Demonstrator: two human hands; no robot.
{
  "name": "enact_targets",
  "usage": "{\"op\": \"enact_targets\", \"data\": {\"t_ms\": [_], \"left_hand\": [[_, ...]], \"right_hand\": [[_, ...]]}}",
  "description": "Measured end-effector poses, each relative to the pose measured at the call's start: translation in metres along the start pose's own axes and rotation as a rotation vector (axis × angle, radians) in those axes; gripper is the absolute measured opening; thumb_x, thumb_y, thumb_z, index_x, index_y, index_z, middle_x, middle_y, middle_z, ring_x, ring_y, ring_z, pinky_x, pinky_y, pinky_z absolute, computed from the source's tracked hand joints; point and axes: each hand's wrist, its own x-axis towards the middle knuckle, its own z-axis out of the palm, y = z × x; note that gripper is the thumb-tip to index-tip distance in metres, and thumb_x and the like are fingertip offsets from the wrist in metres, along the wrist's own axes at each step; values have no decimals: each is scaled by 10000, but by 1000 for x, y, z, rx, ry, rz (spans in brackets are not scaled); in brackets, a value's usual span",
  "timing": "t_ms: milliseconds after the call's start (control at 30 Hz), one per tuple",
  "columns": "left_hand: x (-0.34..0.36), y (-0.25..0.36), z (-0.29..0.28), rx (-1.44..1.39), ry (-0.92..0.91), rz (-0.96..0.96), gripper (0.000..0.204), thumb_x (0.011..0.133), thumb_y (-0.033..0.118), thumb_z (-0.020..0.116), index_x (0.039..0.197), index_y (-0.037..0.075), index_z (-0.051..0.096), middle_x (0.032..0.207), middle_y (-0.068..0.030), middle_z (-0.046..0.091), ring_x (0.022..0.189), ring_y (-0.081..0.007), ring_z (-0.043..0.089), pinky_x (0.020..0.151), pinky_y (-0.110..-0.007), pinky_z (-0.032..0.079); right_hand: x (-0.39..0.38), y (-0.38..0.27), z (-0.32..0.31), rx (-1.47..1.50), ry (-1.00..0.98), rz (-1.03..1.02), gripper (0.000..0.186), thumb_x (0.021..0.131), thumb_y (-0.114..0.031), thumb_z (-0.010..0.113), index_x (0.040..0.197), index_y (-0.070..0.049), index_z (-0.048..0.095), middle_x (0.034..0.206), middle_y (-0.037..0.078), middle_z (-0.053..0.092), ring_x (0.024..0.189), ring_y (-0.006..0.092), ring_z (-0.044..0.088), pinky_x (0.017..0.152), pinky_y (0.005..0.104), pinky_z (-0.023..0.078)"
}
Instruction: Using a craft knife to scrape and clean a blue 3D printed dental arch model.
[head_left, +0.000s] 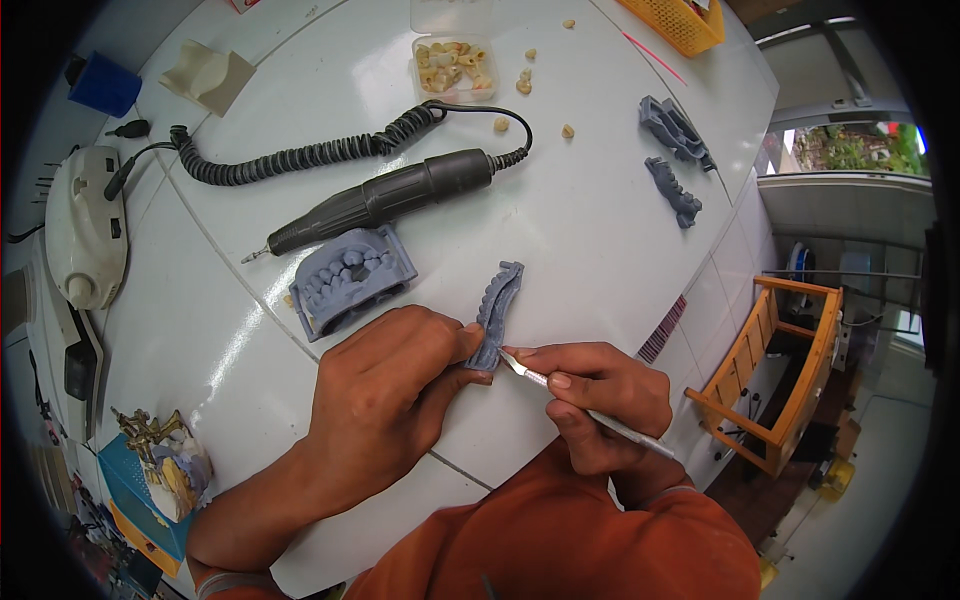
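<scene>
Between the thumb and fingers of my left hand [395, 365] is a grey dental model piece [497, 305], a narrow curved strip with a toothed edge, its far end pointing away from me. My right hand [605, 400] grips a silver craft knife [625, 432] like a pen. The knife's blade touches or nearly touches the strip's right side, close to my left fingertips. Just beyond my left hand sits a larger grey dental model [352, 275] with a row of teeth. Behind it lies a black handpiece [385, 200] with a thin metal bit.
A coiled cord [290, 160] runs left toward a white control unit [90, 225]. At the back is a clear box of tooth-shaped pieces [455, 68], with several loose ones beside it. More grey model pieces [675, 190] lie right. A wooden rack [770, 375] stands past the table edge.
</scene>
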Motion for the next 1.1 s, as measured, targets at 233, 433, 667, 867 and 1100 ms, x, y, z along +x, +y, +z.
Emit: {"op": "enact_targets", "data": {"t_ms": [233, 433, 667, 867, 1100], "left_hand": [[2, 1, -1, 29, -22, 6, 350, 729, -59, 932, 1006, -21, 721, 947, -168, 754, 829, -279, 768, 675, -347, 619], [0, 0, 1, 12, -16, -5, 292, 790, -10, 884, 1022, 1, 707, 922, -119, 717, 820, -301, 714, 693, -405, 574], [2, 1, -1, 37, -25, 16, 350, 730, -55, 930, 1010, -15, 724, 950, -166, 755, 827, -282, 767, 673, -351, 614], [1, 0, 0, 31, -26, 14, 352, 729, -52, 931, 1010, -16, 721, 944, -165, 753, 815, -282, 763, 665, -350, 608], [1, 0, 0, 42, -22, 22, 353, 732, -32, 938, 1008, -7, 721, 940, -161, 752, 808, -281, 760, 658, -350, 600]], "right_hand": [[-1, 1, 0, 23, -4, 7, 156, 968, 11, 783, 1086, 19, 680, 1191, 257, 768, 1142, 388, 784, 940, 415, 680], [-1, 1, -1, 34, -17, 12, 153, 974, 8, 776, 1093, 21, 681, 1193, 260, 766, 1148, 393, 782, 942, 418, 681], [-2, 1, 0, -9, -11, -3, 163, 973, 9, 776, 1104, 19, 680, 1190, 262, 768, 1139, 392, 785, 943, 421, 679], [1, 1, -1, 9, -23, -22, 166, 967, 16, 778, 1099, 21, 678, 1200, 269, 768, 1140, 397, 784, 953, 428, 675], [0, 1, -1, 27, -26, -8, 163, 960, 26, 779, 1086, 26, 676, 1196, 277, 770, 1142, 401, 783, 959, 439, 672]]}}
